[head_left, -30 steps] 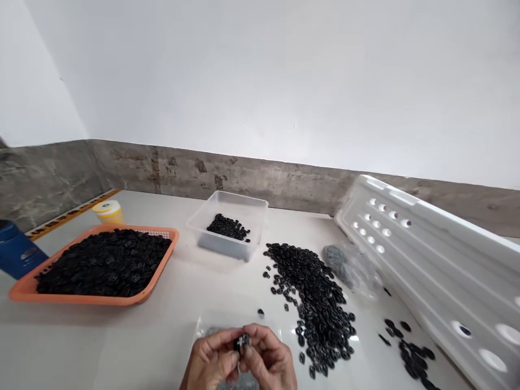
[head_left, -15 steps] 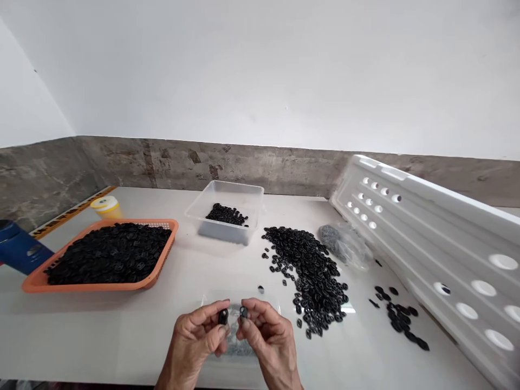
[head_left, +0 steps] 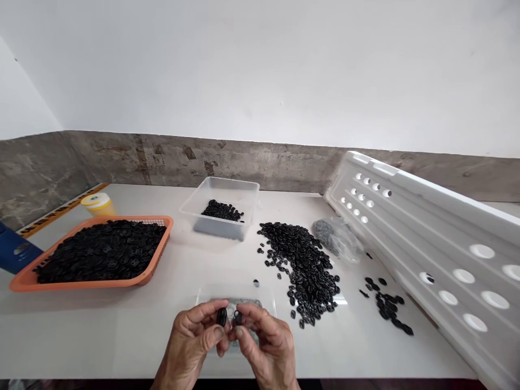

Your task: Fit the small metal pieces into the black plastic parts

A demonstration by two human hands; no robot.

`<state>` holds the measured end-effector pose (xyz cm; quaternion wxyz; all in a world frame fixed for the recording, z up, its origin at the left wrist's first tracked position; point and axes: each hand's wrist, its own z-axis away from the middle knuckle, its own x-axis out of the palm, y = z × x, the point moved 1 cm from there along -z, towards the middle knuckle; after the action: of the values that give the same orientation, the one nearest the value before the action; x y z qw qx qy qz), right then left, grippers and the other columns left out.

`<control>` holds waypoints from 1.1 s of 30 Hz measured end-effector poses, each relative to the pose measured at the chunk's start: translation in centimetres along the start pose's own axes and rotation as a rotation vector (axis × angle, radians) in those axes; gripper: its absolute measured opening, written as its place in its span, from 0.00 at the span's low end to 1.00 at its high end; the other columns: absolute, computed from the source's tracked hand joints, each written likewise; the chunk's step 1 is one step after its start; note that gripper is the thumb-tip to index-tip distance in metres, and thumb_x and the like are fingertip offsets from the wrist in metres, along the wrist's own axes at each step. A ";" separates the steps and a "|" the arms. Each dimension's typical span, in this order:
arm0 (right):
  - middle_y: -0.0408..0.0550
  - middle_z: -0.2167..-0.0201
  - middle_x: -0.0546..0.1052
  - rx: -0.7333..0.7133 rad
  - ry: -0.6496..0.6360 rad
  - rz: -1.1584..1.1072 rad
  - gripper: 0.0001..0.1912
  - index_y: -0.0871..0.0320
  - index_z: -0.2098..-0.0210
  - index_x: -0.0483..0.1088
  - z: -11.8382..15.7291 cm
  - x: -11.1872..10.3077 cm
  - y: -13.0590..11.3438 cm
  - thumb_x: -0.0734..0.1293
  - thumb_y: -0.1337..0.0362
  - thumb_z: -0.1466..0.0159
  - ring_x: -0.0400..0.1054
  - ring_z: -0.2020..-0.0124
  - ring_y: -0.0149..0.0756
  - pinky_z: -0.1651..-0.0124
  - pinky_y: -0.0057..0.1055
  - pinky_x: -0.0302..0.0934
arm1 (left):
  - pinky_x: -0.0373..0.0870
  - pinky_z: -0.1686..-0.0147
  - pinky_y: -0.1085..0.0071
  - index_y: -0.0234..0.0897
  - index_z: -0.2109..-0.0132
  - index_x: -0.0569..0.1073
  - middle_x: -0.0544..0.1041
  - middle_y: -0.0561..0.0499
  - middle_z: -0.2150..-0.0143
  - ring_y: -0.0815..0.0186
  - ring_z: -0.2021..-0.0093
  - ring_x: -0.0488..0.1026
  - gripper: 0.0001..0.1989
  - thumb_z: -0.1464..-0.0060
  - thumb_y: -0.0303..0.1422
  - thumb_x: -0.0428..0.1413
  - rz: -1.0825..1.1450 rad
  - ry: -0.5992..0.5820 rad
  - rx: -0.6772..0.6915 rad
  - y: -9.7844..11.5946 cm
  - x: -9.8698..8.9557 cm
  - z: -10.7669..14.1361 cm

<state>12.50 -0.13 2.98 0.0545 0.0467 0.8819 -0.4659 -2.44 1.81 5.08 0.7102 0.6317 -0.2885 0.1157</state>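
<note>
My left hand (head_left: 195,336) pinches a small black oval plastic piece (head_left: 221,316) between thumb and fingertips. Close beside it, my right hand (head_left: 266,338) grips another small black piece (head_left: 238,317) with a loop at its top. A narrow gap separates the two pieces. Behind and below my hands sits a clear plastic box (head_left: 264,299) holding small greyish parts, too fine to name and partly hidden by my fingers. To the right a large heap of black oval pieces (head_left: 303,265) lies loose on the white table (head_left: 134,330).
At left is an orange basket (head_left: 152,270) full of black pieces, with a yellow cup (head_left: 99,205) and a blue object (head_left: 16,249) near it. Further back stands a clear bin (head_left: 221,230). A plastic bag (head_left: 343,241), scattered black pieces (head_left: 388,309) and a perforated white panel (head_left: 406,227) are at right.
My two hands have come slightly closer together, and the gap between the black pieces has narrowed. The left piece has turned to show more of its oval face. The view has shifted a little.
</note>
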 end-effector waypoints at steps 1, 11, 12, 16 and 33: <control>0.47 0.69 0.75 0.006 -0.006 0.013 0.14 0.58 0.49 0.68 0.1 0.0 0.0 0.63 0.64 0.34 0.72 0.67 0.26 0.61 0.19 0.67 | 0.67 0.79 0.81 0.42 0.63 0.83 0.76 0.49 0.76 0.73 0.80 0.70 0.15 0.63 0.33 0.70 -0.004 -0.008 0.003 -0.1 -0.1 0.0; 0.46 0.70 0.75 0.046 -0.050 0.048 0.13 0.59 0.51 0.69 0.2 0.0 -0.3 0.63 0.65 0.34 0.70 0.69 0.25 0.61 0.18 0.66 | 0.67 0.79 0.81 0.42 0.63 0.83 0.76 0.50 0.78 0.73 0.81 0.70 0.14 0.63 0.32 0.70 -0.030 0.004 -0.021 -0.2 -0.4 -0.1; 0.45 0.71 0.75 0.045 -0.051 0.049 0.13 0.59 0.51 0.69 0.1 -0.1 -0.4 0.63 0.65 0.34 0.70 0.69 0.24 0.62 0.18 0.65 | 0.68 0.79 0.81 0.42 0.63 0.83 0.76 0.50 0.77 0.73 0.80 0.70 0.15 0.63 0.32 0.70 -0.033 0.006 -0.025 -0.3 -0.4 -0.1; 0.43 0.72 0.74 -0.040 -0.017 0.131 0.12 0.58 0.52 0.68 -0.3 -0.2 -1.0 0.64 0.67 0.35 0.69 0.71 0.21 0.64 0.15 0.63 | 0.68 0.79 0.81 0.43 0.62 0.83 0.76 0.50 0.78 0.73 0.80 0.70 0.15 0.62 0.32 0.70 -0.048 -0.021 -0.023 -0.5 -0.8 -0.1; 0.41 0.73 0.70 -0.033 -0.061 0.172 0.12 0.57 0.52 0.70 -0.4 -0.8 -1.1 0.66 0.67 0.36 0.64 0.70 0.19 0.63 0.14 0.59 | 0.73 0.73 0.77 0.44 0.52 0.79 0.76 0.50 0.76 0.71 0.76 0.73 0.14 0.48 0.34 0.61 -0.311 -0.163 0.112 -0.6 -1.6 0.4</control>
<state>13.09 -0.42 4.19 0.1220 0.1072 0.8801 -0.4462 -3.51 1.64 3.71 0.6574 0.7146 -0.2371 -0.0309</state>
